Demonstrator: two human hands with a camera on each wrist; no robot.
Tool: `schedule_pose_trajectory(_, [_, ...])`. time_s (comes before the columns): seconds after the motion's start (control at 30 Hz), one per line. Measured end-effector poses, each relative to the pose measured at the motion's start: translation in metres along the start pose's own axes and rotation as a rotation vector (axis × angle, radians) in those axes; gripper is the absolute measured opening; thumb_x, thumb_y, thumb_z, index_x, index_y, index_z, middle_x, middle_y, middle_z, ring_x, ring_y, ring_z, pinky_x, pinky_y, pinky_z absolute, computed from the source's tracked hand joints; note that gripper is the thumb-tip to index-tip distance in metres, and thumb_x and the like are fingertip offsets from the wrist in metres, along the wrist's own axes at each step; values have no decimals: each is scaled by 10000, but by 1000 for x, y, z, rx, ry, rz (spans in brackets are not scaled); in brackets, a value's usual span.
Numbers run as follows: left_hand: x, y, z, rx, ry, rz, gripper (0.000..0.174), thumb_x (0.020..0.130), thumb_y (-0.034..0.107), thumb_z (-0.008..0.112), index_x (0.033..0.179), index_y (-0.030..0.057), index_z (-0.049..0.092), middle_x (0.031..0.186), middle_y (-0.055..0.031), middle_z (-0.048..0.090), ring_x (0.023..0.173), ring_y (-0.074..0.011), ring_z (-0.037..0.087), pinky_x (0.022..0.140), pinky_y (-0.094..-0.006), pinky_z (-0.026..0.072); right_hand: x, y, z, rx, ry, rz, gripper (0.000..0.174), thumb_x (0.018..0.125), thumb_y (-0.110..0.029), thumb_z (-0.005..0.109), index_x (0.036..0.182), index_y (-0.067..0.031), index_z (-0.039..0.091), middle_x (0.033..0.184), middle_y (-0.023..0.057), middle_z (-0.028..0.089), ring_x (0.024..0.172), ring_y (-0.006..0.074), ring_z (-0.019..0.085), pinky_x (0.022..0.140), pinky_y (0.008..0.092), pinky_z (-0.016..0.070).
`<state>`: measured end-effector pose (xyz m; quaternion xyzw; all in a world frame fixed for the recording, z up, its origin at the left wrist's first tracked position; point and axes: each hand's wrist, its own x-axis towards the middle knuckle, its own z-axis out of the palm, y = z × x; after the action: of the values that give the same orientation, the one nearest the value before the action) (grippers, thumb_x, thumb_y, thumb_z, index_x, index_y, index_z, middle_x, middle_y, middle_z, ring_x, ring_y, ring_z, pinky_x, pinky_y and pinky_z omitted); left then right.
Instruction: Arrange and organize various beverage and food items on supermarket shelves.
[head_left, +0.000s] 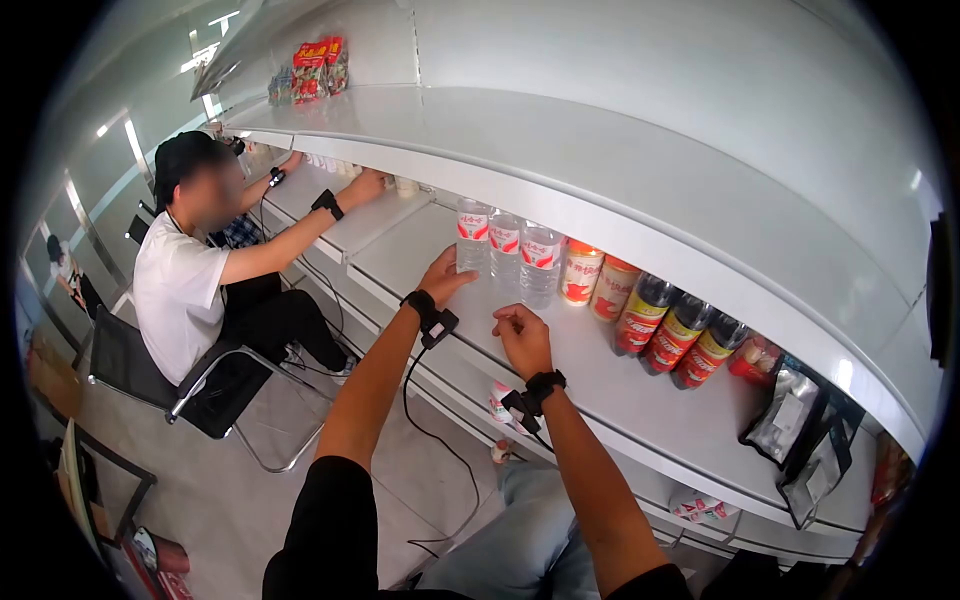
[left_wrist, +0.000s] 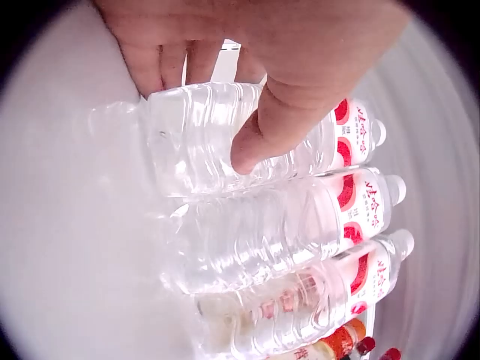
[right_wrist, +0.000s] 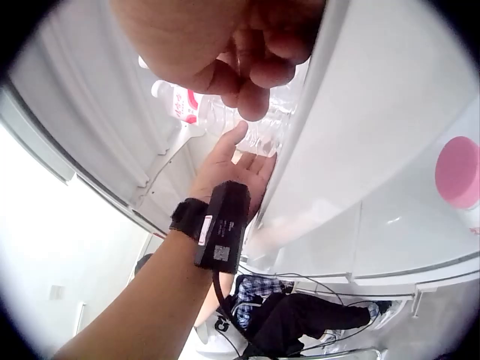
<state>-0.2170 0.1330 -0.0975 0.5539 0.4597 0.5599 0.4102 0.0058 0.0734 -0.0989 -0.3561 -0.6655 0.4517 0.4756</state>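
Three clear water bottles with red and white labels stand side by side on the shelf; the middle one (head_left: 505, 250) touches or nearly touches its neighbours. My left hand (head_left: 444, 277) is round the lower part of the leftmost bottle (head_left: 473, 238). In the left wrist view, its thumb (left_wrist: 259, 146) lies across this bottle (left_wrist: 199, 139), with the fingers on the far side, their tips partly hidden. My right hand (head_left: 524, 340) hovers in front of the bottles at the shelf edge, fingers loosely curled, holding nothing; the right wrist view shows its bent fingers (right_wrist: 255, 75) close up.
Right of the water stand orange-capped bottles (head_left: 582, 273), several dark cola bottles (head_left: 642, 315) and black pouches (head_left: 785, 415). An upper shelf (head_left: 560, 150) overhangs them, with red packets (head_left: 312, 72). A seated person (head_left: 190, 260) reaches onto the shelf at the left. Cables hang from both wrists.
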Motion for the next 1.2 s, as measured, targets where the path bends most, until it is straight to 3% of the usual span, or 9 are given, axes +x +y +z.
schedule_pose_trajectory(0.23, [20, -15, -5, -20, -22, -78, 603, 804, -58, 554, 1385, 4, 403, 1296, -88, 550, 1199, -196, 513, 1034, -314, 387, -1, -6, -4, -34, -9, 8, 152, 896, -61, 543, 977, -5, 659, 762, 71, 688, 722, 125, 660, 693, 260, 499])
schedule_pose_trajectory(0.47, [20, -21, 5, -57, -87, 61, 628, 879, -85, 479, 1472, 35, 312, 1403, -82, 475, 1294, -190, 447, 1082, -327, 343, 1, 0, -3, -24, -8, -8, 155, 894, -66, 545, 981, -5, 658, 759, 75, 687, 717, 122, 656, 686, 261, 495])
schedule_pose_trajectory(0.57, [18, -18, 7, 110, -22, 23, 616, 898, -23, 530, 1471, 31, 310, 1401, -69, 484, 1269, -156, 457, 1069, -310, 358, 2, 1, -2, -27, -9, -4, 158, 893, -64, 542, 983, -5, 657, 757, 77, 686, 725, 124, 658, 689, 263, 494])
schedule_pose_trajectory(0.67, [27, -35, 1, -3, -15, 74, 652, 883, -17, 570, 1474, 33, 300, 1380, -85, 503, 1255, -170, 471, 1060, -315, 372, 0, -2, -3, -13, 4, 6, 157, 903, -65, 540, 992, -3, 653, 760, 70, 681, 747, 125, 657, 693, 268, 494])
schedule_pose_trajectory(0.87, [11, -49, 9, 98, 151, 92, 757, 845, -43, 591, 1498, 35, 216, 1513, -171, 318, 1406, -314, 310, 1089, -385, 356, -1, 22, -5, 294, 40, -11, 148, 931, -103, 559, 1010, -21, 655, 804, 48, 685, 685, 95, 619, 623, 239, 484])
schedule_pose_trajectory(1.0, [-71, 14, 49, 149, 241, 75, 727, 864, -18, 613, 1489, 40, 246, 1520, -171, 305, 1385, -323, 340, 1087, -382, 362, -64, -21, -42, 531, -11, 105, 175, 937, -93, 547, 1073, -51, 648, 855, 42, 679, 626, 68, 536, 562, 208, 434])
schedule_pose_trajectory(1.07, [-122, 34, 62, 164, 196, 327, 627, 890, -34, 564, 1453, 17, 292, 1439, -156, 391, 1291, -270, 443, 1002, -339, 425, -111, -42, -73, 511, 89, 195, 209, 954, -160, 537, 1120, -82, 637, 875, 28, 662, 608, 53, 479, 549, 189, 390])
schedule_pose_trajectory(1.13, [-168, 42, 74, 154, 40, 424, 240, 923, 11, 570, 1162, -3, 565, 1195, -102, 584, 1046, -141, 571, 813, -272, 470, -159, -42, -103, 616, 236, 191, 207, 960, -188, 548, 1117, -83, 634, 863, 7, 647, 592, 41, 416, 518, 192, 303])
schedule_pose_trajectory(1.2, [-210, 12, 75, 166, -73, 108, 156, 930, 100, 618, 1067, 25, 622, 914, -14, 651, 851, -97, 600, 734, -242, 464, -207, -37, -127, 655, 412, 262, 206, 973, -191, 539, 1126, -87, 629, 801, -16, 607, 559, 39, 378, 481, 199, 246])
